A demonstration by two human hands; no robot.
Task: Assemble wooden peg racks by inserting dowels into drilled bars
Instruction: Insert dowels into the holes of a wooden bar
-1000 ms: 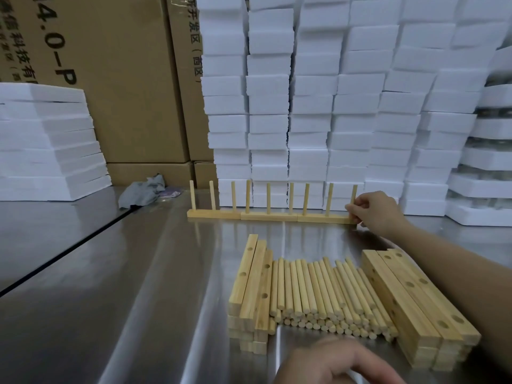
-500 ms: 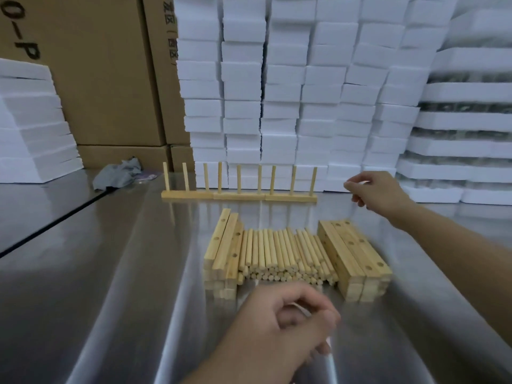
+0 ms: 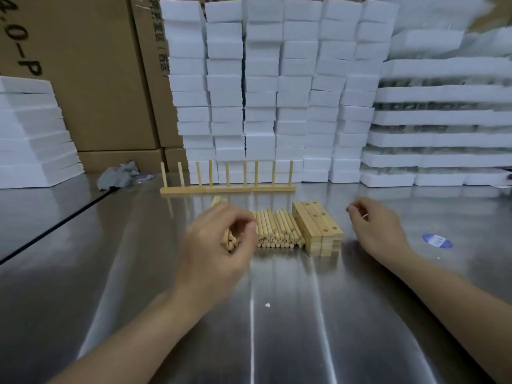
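While both hands hang over the stock at the middle of the steel table [image 3: 277, 328], the finished work stands at the far side. Three peg racks [image 3: 227, 189] sit end to end in a row, each bar carrying three upright dowels, and I see no hole left open in them.

Nearer lies what is left to do. A heap of loose dowels [image 3: 277, 230] lies side by side with cut ends towards the near edge. A stack of drilled bars [image 3: 318, 228] sits touching the heap's right side, holes showing on top. A second stack of bars [image 3: 219, 200] sits at the left of the heap, mostly hidden.

The left hand [image 3: 219, 245] is over the left end of the heap with fingers curled. It is blurred, and I cannot tell whether it already grasps a dowel. The right hand [image 3: 379, 234] is just right of the drilled bars, apart from them, fingers loosely curled, and it appears empty.

By my reckoning the job is at an early stage. A few racks are done, many bars and dowels wait, and a fresh bar and dowel look due next.

White foam blocks [image 3: 263, 106] and cardboard boxes [image 3: 91, 79] rise behind. A grey rag [image 3: 117, 174] lies far left, and a blue sticker [image 3: 436, 241] sits on the right.
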